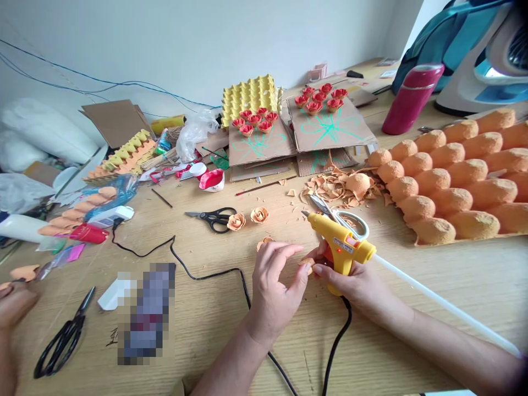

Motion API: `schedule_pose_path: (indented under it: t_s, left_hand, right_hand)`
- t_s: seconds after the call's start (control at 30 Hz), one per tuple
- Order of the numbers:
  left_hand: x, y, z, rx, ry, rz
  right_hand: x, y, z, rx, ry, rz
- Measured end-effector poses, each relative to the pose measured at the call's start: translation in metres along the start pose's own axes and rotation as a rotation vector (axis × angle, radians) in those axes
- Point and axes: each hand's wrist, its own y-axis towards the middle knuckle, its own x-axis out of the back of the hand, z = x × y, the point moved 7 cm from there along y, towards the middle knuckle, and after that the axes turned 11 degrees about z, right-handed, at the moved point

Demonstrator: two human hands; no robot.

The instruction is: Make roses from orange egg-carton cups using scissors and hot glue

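Glue gun (340,242), yellow, is grasped in the clenched grip of the right hand (358,283) near the middle of the table's (412,341) near edge, nozzle pointed toward the far left, a white glue stick (445,305) projecting from its back toward the right edge. Small orange paper piece (307,265) is pinched between the fingertips of the left hand (274,286), touching the right hand's fingers just beside the gun. Two orange paper roses (247,218), black scissors (212,218) and an orange egg tray (457,176) at the right edge are noted farther back.
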Motion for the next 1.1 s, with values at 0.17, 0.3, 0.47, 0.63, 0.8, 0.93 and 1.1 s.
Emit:
schedule_pose_path:
  t_s: [0.17,0.3,0.47,0.63,0.8,0.93,1.1]
  left_hand:
    - [-0.002,0.001,-0.002,-0.057,0.017,0.04]
    - [-0.002,-0.001,-0.009,-0.141,0.161,0.04]
    - [0.003,-0.003,-0.011,-0.139,0.088,0.031]
    - [0.014,-0.008,0.005,-0.02,-0.163,-0.087]
    - [0.023,-0.013,0.015,0.018,-0.277,-0.165]
    - [0.02,-0.009,0.016,0.028,-0.24,-0.118]
    - [0.005,-0.003,0.008,0.0,-0.168,-0.028]
  right_hand:
    - [0.001,-0.001,0.01,0.049,-0.104,-0.021]
    - [0.001,-0.003,0.009,0.007,-0.171,-0.035]
    - [0.003,-0.002,0.008,-0.018,-0.166,-0.043]
    - [0.011,0.001,0.001,-0.006,-0.07,-0.065]
    - [0.019,0.002,-0.007,-0.03,0.081,-0.125]
    - [0.02,0.004,-0.003,-0.024,0.182,-0.136]
    - [0.015,0.005,0.006,-0.025,0.3,-0.078]
